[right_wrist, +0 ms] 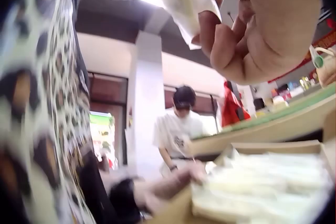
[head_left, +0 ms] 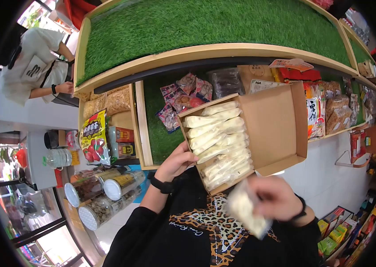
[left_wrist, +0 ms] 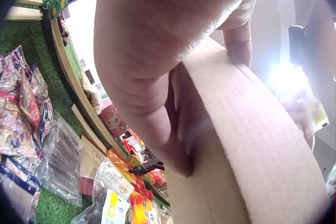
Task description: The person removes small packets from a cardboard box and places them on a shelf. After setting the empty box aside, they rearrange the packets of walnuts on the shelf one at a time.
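In left hand: gripping open box by edge, showing packets beside that hand; in right hand: pinching bag.

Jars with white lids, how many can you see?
3. All are in the head view's lower left: one jar at the upper left of the group, one jar at its right, one jar at the bottom. Others may be hidden behind.

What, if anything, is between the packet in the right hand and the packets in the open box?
Only the box's near wall, in the head view. The right hand holds its packet just outside it; the open lid lies to the right, leaving the packed rows uncovered.
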Demonstrator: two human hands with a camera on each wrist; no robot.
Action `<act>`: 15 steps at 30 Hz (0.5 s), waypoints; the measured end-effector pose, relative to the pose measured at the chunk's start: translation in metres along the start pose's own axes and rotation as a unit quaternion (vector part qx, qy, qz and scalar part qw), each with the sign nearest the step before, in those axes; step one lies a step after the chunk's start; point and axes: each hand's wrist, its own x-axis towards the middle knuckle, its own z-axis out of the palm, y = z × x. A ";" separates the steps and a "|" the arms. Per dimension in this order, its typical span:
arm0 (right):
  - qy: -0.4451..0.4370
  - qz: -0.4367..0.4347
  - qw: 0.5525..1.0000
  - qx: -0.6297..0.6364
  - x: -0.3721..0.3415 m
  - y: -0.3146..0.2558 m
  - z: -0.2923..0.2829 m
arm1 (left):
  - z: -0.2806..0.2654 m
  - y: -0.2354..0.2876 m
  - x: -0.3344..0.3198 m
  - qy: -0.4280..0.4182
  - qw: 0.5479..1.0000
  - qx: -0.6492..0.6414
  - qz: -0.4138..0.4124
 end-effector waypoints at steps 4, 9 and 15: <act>-0.201 -0.103 0.974 -0.011 0.000 -0.042 0.013 | 0.013 0.006 -0.002 0.032 0.999 -0.009 0.006; -0.156 -0.135 0.978 0.029 0.000 -0.056 0.026 | -0.002 0.003 0.000 0.041 0.999 0.018 -0.010; -0.147 -0.151 0.974 0.087 -0.002 -0.051 0.028 | 0.000 0.005 -0.001 0.024 1.000 0.010 0.007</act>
